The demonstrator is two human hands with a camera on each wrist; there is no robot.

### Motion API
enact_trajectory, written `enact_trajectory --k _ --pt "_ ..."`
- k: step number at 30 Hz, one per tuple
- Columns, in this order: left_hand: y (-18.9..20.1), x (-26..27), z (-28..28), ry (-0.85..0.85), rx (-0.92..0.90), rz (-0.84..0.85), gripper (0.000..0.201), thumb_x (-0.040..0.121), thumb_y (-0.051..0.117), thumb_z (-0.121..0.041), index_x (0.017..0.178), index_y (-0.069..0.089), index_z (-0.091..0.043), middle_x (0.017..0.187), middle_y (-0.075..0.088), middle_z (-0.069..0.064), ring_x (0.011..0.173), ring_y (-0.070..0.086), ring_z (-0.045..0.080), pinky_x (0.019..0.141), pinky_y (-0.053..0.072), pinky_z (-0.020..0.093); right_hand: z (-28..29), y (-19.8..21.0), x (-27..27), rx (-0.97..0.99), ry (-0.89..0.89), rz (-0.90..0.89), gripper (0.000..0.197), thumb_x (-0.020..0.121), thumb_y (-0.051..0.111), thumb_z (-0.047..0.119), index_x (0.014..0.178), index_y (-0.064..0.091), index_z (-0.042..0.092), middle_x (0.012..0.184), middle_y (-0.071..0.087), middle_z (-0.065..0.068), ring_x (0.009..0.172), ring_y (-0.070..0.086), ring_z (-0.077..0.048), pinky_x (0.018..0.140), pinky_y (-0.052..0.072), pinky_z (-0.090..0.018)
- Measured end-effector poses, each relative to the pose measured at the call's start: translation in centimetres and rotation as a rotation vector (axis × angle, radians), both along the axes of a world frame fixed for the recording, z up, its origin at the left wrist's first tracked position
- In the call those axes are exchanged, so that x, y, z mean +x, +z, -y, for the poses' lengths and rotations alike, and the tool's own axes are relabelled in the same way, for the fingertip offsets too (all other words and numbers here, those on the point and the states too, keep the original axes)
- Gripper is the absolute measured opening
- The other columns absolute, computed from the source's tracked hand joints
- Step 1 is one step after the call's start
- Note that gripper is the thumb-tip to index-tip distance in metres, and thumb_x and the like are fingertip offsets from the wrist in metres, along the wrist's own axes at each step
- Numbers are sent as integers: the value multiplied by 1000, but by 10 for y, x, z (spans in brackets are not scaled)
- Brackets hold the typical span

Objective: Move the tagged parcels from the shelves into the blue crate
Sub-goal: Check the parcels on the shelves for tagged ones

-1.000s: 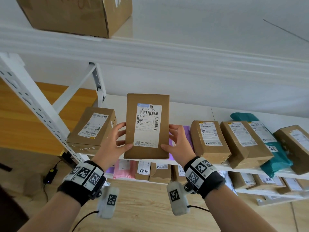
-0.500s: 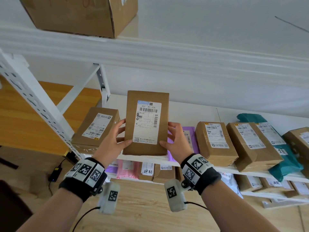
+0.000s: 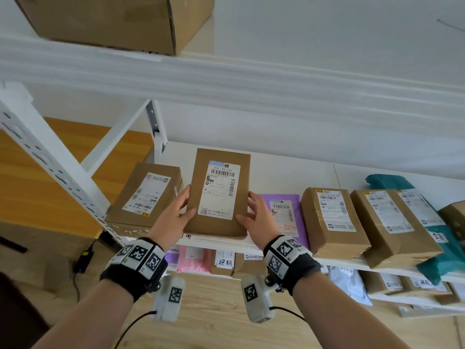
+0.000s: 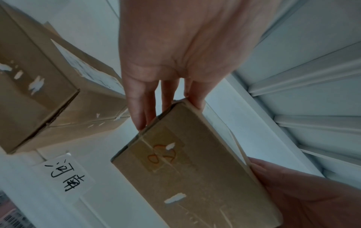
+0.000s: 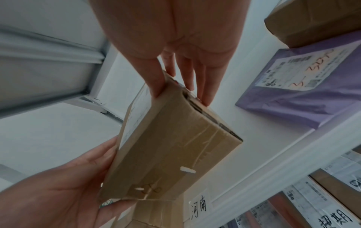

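Note:
I hold a flat brown cardboard parcel (image 3: pixel 219 192) with a white barcode label, tilted, over the front of the white middle shelf (image 3: pixel 289 167). My left hand (image 3: pixel 180 210) grips its left edge, thumb on the front face. My right hand (image 3: pixel 253 210) grips the right edge the same way. In the left wrist view the left hand (image 4: pixel 156 95) pinches the parcel (image 4: pixel 195 177) at a corner. In the right wrist view the right hand (image 5: pixel 175 77) holds the taped parcel (image 5: pixel 171 154) at its top end. No blue crate is in view.
A brown box (image 3: pixel 146 195) lies just left of the parcel and a purple mailer (image 3: pixel 281 212) just right. Further right are two brown boxes (image 3: pixel 329 217) and a teal bag (image 3: pixel 442 248). A large carton (image 3: pixel 113 18) sits on the upper shelf. A white upright (image 3: pixel 50 159) slants at left.
The parcel has moved away from me and a little left, in over the shelf. The purple mailer behind it now shows. Both hands keep their hold.

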State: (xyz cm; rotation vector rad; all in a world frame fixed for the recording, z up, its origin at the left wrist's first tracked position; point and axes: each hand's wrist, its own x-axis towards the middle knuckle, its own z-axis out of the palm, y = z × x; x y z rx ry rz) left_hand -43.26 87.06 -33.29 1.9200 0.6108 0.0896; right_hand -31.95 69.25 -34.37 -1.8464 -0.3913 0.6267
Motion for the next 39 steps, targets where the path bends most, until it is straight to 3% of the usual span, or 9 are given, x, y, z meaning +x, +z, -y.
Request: enact_trajectory --k 3,9,13,19,25,31,33,36,39 --pt "-8 4 -2 8 49 -45 63 101 47 -19 154 14 -29 155 30 -1 142 30 14 112 24 30 -5 -9 2 -3 -9 -24 63 90 61 3 143 35 24 143 49 2 118 58 -22 100 48 -45" --pt "-30 9 -8 20 13 -88 64 101 47 -18 154 14 -32 157 27 -4 142 31 16 117 26 41 -9 -23 5 -46 -3 -71 63 92 58 1 146 32 19 142 48 0 115 59 -19 95 51 -32" --pt "-40 12 -13 11 2 -112 65 100 47 -16 154 13 -32 156 29 -4 141 33 15 116 29 40 -13 -31 6 -56 1 -101 64 92 58 1 147 31 20 144 47 1 113 60 -17 90 52 -27" --pt "-53 15 -20 32 -6 -152 65 100 46 -18 154 12 -33 156 30 -4 141 34 16 115 31 41 -22 -39 11 -81 25 -113 63 92 57 0 147 31 19 143 48 -1 109 59 -14 70 50 -10" --pt "-59 21 -24 51 28 -180 63 101 45 -17 154 13 -29 156 31 -4 140 35 16 114 32 37 -30 -46 16 -88 39 -138 61 93 55 -3 146 31 14 144 46 -6 117 58 -20 80 51 -14" --pt "-62 24 -26 70 42 -200 61 101 44 -16 154 15 -28 156 31 0 140 35 19 115 31 37 -32 -49 19 -98 46 -134 60 93 55 -2 146 31 12 143 46 -7 116 57 -20 67 49 -4" --pt "-61 25 -25 69 57 -209 60 102 43 -17 154 14 -28 155 33 2 134 42 16 110 34 32 -33 -49 20 -106 50 -128 60 94 55 0 147 30 13 144 46 -6 119 56 -21 72 49 -5" --pt "-60 27 -23 75 81 -223 60 103 42 -18 154 14 -28 147 45 4 98 55 6 89 41 24 -35 -50 20 -136 42 -119 61 94 56 4 148 28 15 146 44 -5 124 54 -21 91 48 -20" --pt "-60 27 -22 82 121 -235 59 103 41 -19 154 12 -28 144 49 6 110 59 21 88 44 27 -35 -51 19 -154 37 -104 63 94 56 6 149 27 16 146 44 -3 126 52 -21 101 46 -30"
